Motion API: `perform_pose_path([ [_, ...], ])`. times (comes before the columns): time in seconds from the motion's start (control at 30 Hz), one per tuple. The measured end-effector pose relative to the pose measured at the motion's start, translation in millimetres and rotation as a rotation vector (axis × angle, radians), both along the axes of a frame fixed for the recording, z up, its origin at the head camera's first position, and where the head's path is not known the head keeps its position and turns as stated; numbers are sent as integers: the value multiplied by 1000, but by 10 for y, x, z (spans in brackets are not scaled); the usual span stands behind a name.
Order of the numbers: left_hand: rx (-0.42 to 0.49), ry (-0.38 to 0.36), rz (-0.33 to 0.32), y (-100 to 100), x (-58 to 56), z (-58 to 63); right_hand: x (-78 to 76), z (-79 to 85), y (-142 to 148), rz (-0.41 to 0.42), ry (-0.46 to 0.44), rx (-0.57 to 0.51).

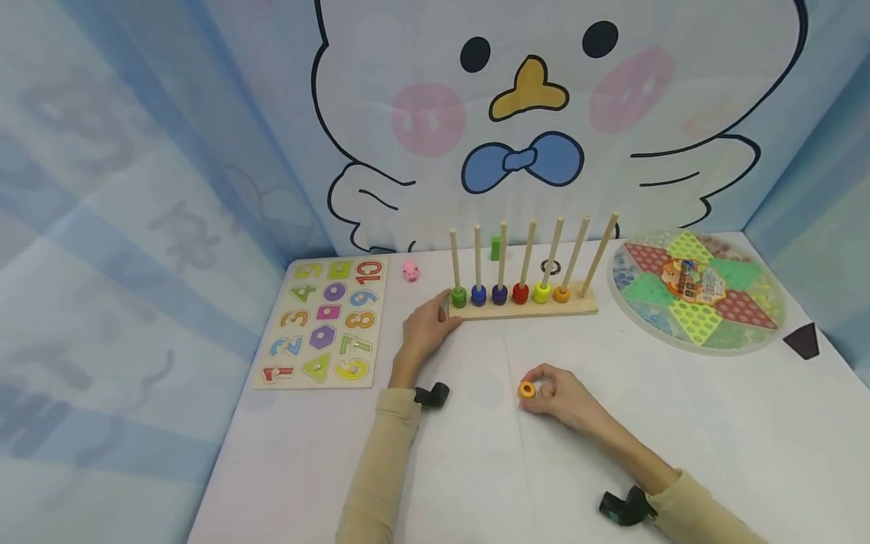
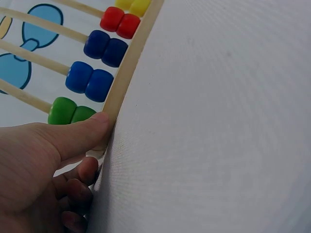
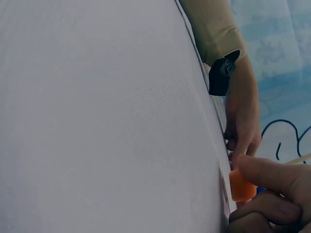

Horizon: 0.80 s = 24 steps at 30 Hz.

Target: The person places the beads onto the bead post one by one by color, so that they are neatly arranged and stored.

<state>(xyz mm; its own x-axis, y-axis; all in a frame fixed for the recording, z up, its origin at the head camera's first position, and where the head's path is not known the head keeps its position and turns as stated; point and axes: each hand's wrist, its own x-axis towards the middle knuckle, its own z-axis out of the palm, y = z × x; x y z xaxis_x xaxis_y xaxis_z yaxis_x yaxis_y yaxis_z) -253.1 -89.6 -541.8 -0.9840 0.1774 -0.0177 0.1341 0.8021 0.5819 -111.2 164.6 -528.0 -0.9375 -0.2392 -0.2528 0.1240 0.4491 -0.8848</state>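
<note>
A wooden peg stand (image 1: pixel 523 307) with a row of upright rods stands at the back of the table. Beads sit at the foot of most rods: green (image 2: pixel 62 110), blue (image 2: pixel 79 76), dark blue (image 1: pixel 499 295), red (image 2: pixel 112 19), yellow (image 1: pixel 541 293) and orange (image 1: pixel 561 295); the rightmost rod is bare. My left hand (image 1: pixel 426 326) grips the stand's left end, thumb along its front edge. Closer to me, my right hand (image 1: pixel 567 399) pinches an orange bead (image 3: pixel 241 185) between thumb and finger, its hole visible in the head view.
A number and shape puzzle board (image 1: pixel 313 325) lies on the left. Behind the stand are a pink pig figure (image 1: pixel 411 270), a green block (image 1: pixel 495 248) and a dark ring (image 1: pixel 550 267). A round star-patterned game board (image 1: pixel 696 291) lies at right, beside a dark piece (image 1: pixel 803 341).
</note>
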Motion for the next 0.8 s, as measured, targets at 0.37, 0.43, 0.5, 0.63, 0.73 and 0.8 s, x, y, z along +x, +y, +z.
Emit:
perform_pose_path([
  [0.37, 1, -18, 3, -1, 4, 23, -460, 838, 326, -107, 154, 57],
  [0.43, -5, -17, 5, 0, 8, 23, -556, 1022, 417, -142, 229, 73],
  [0.5, -10, -14, 8, -4, 12, 22, -656, 1185, 496, -181, 295, 60],
  [0.63, -22, -7, 2, -12, 8, 16, -829, 1462, 631, -282, 379, 40],
  [0.73, -16, -2, -3, -7, 2, 18, -940, 1595, 690, -333, 397, 52],
  [0.8, -12, -2, -2, -3, -1, 22, -1006, 1645, 703, -350, 398, 58],
])
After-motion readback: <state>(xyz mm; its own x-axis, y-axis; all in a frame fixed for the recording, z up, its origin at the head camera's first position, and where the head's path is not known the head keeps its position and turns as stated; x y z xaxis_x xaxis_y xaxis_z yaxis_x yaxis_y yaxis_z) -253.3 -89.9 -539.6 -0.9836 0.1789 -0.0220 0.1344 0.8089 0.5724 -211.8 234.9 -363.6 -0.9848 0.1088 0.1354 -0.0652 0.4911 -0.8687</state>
